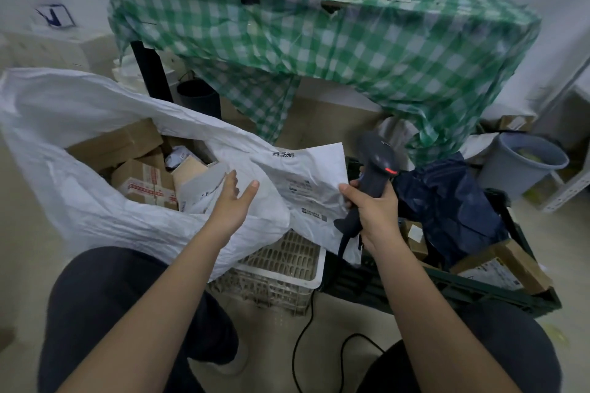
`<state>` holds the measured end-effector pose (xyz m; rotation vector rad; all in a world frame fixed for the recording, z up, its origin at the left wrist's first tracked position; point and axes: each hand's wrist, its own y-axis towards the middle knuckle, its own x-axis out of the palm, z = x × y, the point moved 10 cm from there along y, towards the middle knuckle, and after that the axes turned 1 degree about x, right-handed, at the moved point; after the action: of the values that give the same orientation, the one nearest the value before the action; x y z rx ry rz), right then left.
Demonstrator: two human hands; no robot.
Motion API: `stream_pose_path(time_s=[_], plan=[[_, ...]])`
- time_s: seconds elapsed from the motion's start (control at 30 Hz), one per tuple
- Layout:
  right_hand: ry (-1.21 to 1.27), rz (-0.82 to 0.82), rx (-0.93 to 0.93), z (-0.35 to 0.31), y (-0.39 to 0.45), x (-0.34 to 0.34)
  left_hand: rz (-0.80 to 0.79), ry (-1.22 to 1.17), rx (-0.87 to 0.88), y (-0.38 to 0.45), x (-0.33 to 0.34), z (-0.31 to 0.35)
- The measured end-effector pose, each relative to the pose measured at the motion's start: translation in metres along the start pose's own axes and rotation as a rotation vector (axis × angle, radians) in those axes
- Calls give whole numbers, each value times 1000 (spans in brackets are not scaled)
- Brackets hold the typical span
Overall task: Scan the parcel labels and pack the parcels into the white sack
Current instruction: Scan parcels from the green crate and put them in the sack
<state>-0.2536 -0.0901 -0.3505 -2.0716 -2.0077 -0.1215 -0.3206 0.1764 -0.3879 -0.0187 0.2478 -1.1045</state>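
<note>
The white sack stands open at the left, with several cardboard boxes and a white mailer inside. A flat white mailer parcel with printed labels hangs over the sack's right rim. My left hand is spread open just left of this parcel, fingers straight, holding nothing. My right hand grips the handle of a dark barcode scanner, whose red light shows. Its thumb lies at the parcel's right edge; whether it also pinches the parcel is unclear.
A dark crate at the right holds a navy bag parcel and cardboard boxes. A white slatted crate sits under the mailer. Behind stand a table under green checked cloth and a grey bin. The scanner cable runs across the floor.
</note>
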Motion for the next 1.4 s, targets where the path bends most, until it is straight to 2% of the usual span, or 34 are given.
stream_pose_path(time_s=[0.17, 0.3, 0.4, 0.57, 0.63, 0.77, 0.87, 1.17, 1.4], plan=[[61, -17, 3, -11, -2, 2, -91, -110, -59, 9, 16, 4], [93, 9, 12, -16, 0, 1, -131, -77, -81, 15, 27, 8], [39, 65, 5, -18, 8, -5, -27, -59, 6, 23, 19, 11], [-284, 267, -125, -35, 16, -26, 129, -22, 110, 20, -1, 26], [-302, 218, -119, -31, 13, -21, 150, -33, 119, 23, -8, 26], [-311, -20, -3, -3, -5, 10, 209, -106, 94, 27, -22, 25], [-284, -125, 70, 22, -21, 28, 250, -98, 86, 29, -26, 28], [-234, -222, 210, 59, -39, 45, 238, -49, 69, 27, -43, 27], [-292, -314, 161, 67, -52, 58, 249, -55, 53, 23, -56, 14]])
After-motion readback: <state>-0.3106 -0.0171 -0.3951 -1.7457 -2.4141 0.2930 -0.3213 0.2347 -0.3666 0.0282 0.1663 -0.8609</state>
